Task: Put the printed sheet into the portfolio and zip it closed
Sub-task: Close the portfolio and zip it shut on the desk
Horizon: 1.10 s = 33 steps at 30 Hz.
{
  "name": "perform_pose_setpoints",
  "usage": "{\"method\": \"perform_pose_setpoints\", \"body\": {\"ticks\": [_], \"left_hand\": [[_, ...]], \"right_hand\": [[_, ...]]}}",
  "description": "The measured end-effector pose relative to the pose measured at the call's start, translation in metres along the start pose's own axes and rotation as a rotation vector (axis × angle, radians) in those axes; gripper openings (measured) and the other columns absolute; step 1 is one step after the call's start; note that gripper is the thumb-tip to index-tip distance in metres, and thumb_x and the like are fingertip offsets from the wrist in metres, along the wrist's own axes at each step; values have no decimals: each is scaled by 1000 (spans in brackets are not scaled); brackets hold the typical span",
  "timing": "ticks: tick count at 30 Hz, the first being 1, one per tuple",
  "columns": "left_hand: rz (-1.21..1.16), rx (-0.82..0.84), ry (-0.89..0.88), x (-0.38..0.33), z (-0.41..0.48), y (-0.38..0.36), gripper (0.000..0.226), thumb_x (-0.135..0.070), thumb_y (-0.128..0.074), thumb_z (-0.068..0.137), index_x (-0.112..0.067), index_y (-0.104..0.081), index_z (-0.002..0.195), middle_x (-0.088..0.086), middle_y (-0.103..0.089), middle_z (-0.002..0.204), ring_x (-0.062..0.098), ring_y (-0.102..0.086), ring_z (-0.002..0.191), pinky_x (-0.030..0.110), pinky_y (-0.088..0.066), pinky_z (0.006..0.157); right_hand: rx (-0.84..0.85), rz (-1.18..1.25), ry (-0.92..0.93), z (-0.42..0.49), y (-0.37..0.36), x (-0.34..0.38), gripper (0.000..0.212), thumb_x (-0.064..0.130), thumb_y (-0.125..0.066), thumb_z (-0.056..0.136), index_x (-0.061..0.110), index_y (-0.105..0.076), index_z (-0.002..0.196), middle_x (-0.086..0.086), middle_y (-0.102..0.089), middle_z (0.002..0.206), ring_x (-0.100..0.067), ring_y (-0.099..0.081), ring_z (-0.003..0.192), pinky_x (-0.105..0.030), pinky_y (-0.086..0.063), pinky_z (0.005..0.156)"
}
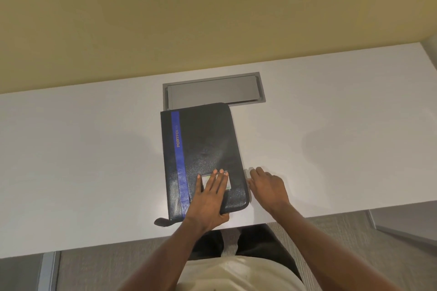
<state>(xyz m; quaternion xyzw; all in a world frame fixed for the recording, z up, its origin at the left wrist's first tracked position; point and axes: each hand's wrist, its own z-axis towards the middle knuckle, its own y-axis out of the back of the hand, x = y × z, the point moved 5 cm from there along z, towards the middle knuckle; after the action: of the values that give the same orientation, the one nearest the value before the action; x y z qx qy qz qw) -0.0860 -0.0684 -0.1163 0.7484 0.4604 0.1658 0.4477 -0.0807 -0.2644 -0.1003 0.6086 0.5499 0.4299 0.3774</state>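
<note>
Left hand [211,198] flat, fingers spread, pressing closed portfolio [203,158]; right hand [268,185] just beside its edge, loosely open on desk [94,160]. Grey hatch [212,90] beyond fingertips.

A white desk [82,149] spans the scene from left to right, with a grey recessed cable hatch [214,90] set into it near its far edge, a plain yellow-beige wall [189,12] rising behind it, and grey carpet [331,238] showing below its near edge.
</note>
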Motion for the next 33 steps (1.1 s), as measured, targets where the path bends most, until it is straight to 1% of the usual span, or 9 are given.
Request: {"method": "perform_pose_setpoints", "body": {"ticks": [4, 9, 12, 16, 18, 20, 23, 28, 33], "left_hand": [[6, 4, -5, -1, -1, -1, 111, -68, -50, 90, -21, 21, 161, 3, 21, 172, 27, 23, 157, 65, 0, 125], [8, 7, -18, 0, -1, -1, 110, -66, -51, 91, -21, 22, 161, 4, 22, 172, 28, 21, 158, 65, 0, 125], [30, -16, -48, 0, -4, -1, 107, -71, -46, 92, -18, 16, 162, 7, 18, 172, 30, 18, 159, 67, -1, 124], [-71, -158, -82, 7, -10, 0, 95, -76, -36, 96, -15, -14, 165, 9, -3, 174, 27, 0, 161, 63, -6, 126], [-131, -193, -44, 17, -7, 2, 89, -72, -32, 99, -19, -11, 166, 4, 1, 175, 22, 4, 161, 57, -2, 126], [-165, -204, 11, 30, 3, 8, 84, -69, -30, 102, -22, -5, 166, 0, 5, 175, 17, 7, 161, 51, 0, 127], [-184, -204, 58, 50, 29, 28, 79, -60, -30, 103, -21, -2, 166, -2, 8, 174, 17, 5, 161, 49, -3, 130], [-263, -288, 162, 85, 80, 77, 74, -54, -31, 107, -20, 0, 166, -1, 0, 174, 12, 9, 158, 41, 6, 129], [-334, -355, 206, 120, 124, 122, 67, -42, -34, 110, -15, -8, 166, 2, -11, 174, 17, -4, 161, 43, -3, 132]], "right_hand": [[-29, -5, 21, 27, 12, 1, 25, 31, -44, 106, 19, -59, 122, 0, -67, 111, -23, -72, 87, -30, -47, 60], [-60, 14, 23, 61, 26, 3, 22, 29, -42, 106, 17, -58, 116, -2, -64, 107, -27, -70, 85, -33, -38, 58], [-44, 77, -24, 74, 31, 3, 20, 28, -42, 106, 16, -57, 112, -3, -63, 104, -30, -69, 83, -33, -38, 59], [-10, 280, -106, 77, 30, 0, 12, 27, -46, 104, 19, -49, 96, -5, -64, 94, -32, -64, 77, -33, -36, 63], [0, 379, -127, 77, 31, -2, 12, 26, -50, 103, 20, -48, 93, -6, -66, 92, -33, -62, 80, -35, -39, 64], [12, 458, -131, 77, 32, -4, 7, 22, -54, 101, 18, -59, 100, -7, -68, 95, -33, -64, 88, -37, -46, 70], [23, 496, -122, 77, 31, -3, 12, 16, -56, 97, 19, -66, 92, -1, -64, 91, -28, -62, 88, -33, -42, 69], [9, 486, -141, 77, 29, -4, 19, 19, -58, 96, 27, -63, 79, 11, -52, 80, -14, -54, 73, -29, -39, 63], [-5, 540, -149, 78, 25, -10, 18, 24, -58, 98, 25, -66, 82, 9, -61, 87, -11, -59, 75, -30, -47, 66]]}}
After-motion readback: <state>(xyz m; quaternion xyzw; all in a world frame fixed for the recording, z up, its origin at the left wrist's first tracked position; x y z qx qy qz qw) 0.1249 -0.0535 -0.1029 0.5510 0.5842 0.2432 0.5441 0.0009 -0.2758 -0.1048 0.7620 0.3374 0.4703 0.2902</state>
